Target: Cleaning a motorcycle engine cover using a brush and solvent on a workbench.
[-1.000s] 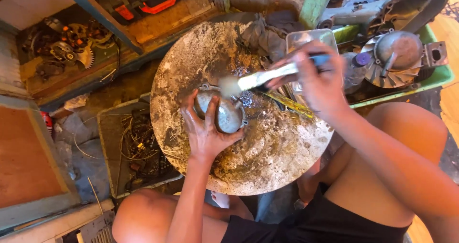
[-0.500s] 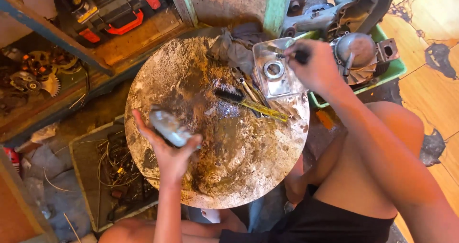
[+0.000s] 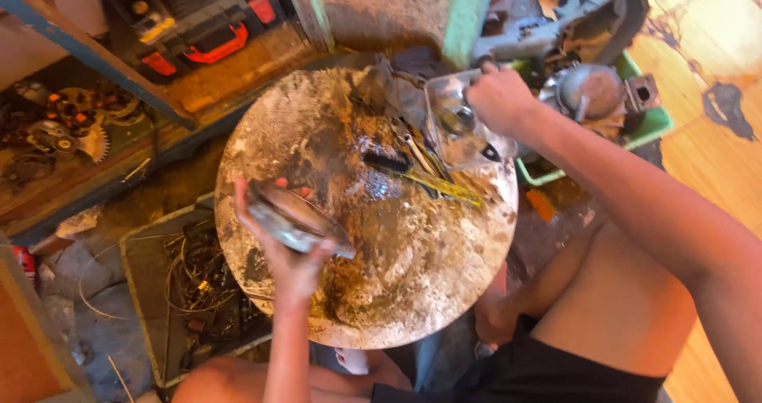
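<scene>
Gripping a dull, rounded metal part (image 3: 295,216) above the round, grimy bench (image 3: 413,284), the left hand (image 3: 290,264) closes underneath; the right hand (image 3: 496,97) reaches into a far clear tray (image 3: 444,133), its grip hidden.

Two hands (image 3: 286,260), one round table (image 3: 413,292), one tray (image 3: 468,145)

Warm daylight fills the scene, strongest at the right, where the wooden floor (image 3: 718,62) glows pale orange and nearly washes out. The round tabletop (image 3: 413,292) is evenly lit, with a wet patch near its centre giving off small white glints. The shelf (image 3: 87,125) beyond the tabletop's left edge sits in dim shade, its contents murky. The metal part (image 3: 295,219) held in the left hand (image 3: 287,252) is smeared by motion blur, its outline soft. The right hand (image 3: 498,97) at the tabletop's far edge is slightly blurred too. Straight lines bow a little toward the picture's corners.
</scene>
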